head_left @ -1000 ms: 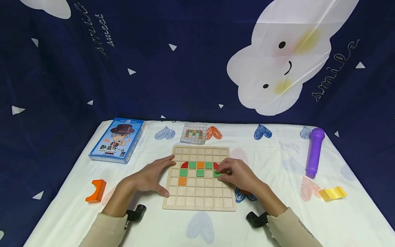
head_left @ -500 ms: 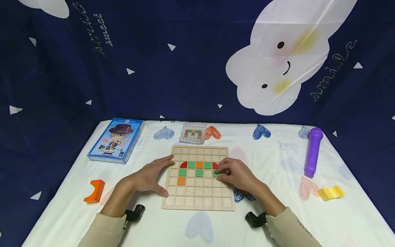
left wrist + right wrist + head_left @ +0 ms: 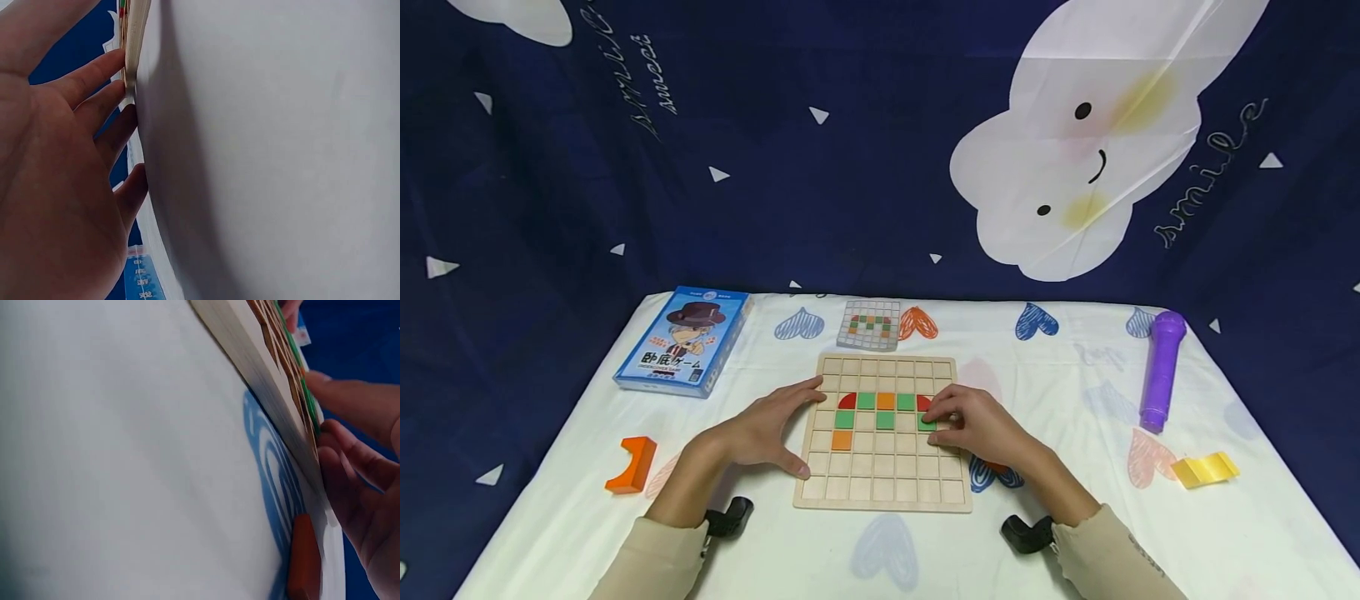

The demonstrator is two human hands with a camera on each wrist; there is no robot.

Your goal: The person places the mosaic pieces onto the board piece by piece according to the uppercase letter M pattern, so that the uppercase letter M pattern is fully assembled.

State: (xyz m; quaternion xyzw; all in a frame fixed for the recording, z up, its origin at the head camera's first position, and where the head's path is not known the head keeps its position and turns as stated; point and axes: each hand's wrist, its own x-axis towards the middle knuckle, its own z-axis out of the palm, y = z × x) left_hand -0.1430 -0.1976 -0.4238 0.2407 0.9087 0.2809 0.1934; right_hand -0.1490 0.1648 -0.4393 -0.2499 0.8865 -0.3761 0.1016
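Observation:
A wooden grid board (image 3: pixel 880 498) lies mid-table with square green and orange tiles and two rounded red tiles set in its cells. My left hand (image 3: pixel 760 423) rests spread at its left edge, fingertips on the upper rim and thumb lower down. In the left wrist view, the fingers (image 3: pixel 94 75) reach the board's side. My right hand (image 3: pixel 981 423) is over the right columns, fingers bent at a green tile (image 3: pixel 927 423) below the right red tile (image 3: pixel 922 402). Its thumb lies just nearer than that tile, parted from the forefinger. The hand partly covers both tiles.
Behind the board lies a small pattern card (image 3: pixel 868 325). At left are a blue game box (image 3: pixel 681 342) and an orange arch block (image 3: pixel 634 465). A purple microphone (image 3: pixel 1163 371) and a yellow piece (image 3: pixel 1206 470) lie right. Another orange block (image 3: pixel 304 556) sits beneath the right wrist.
My right thumb has drawn slightly toward me, away from the forefinger at the green tile. The left hand stays at the board's edge. The head view shifts slightly.

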